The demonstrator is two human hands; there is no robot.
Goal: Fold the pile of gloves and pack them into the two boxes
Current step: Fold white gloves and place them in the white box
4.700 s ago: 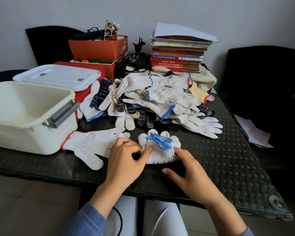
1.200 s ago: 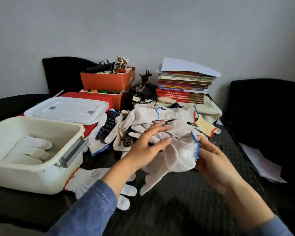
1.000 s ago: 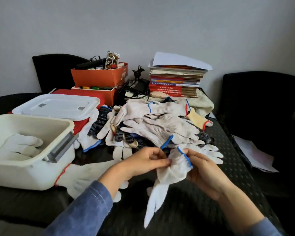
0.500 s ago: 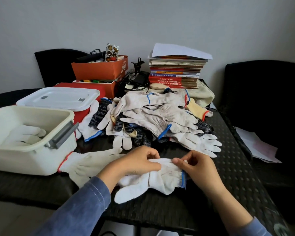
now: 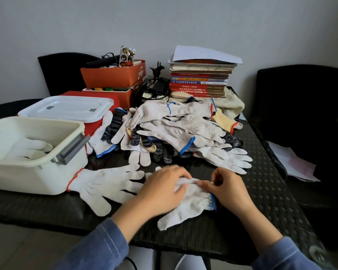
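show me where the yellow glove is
In the head view, the yellow glove lies at the right edge of the glove pile, just in front of the stack of books.

Single head cam, wide-angle, fwd & down, close over near edge of table (image 5: 261, 201), wall (image 5: 164, 26) at back.
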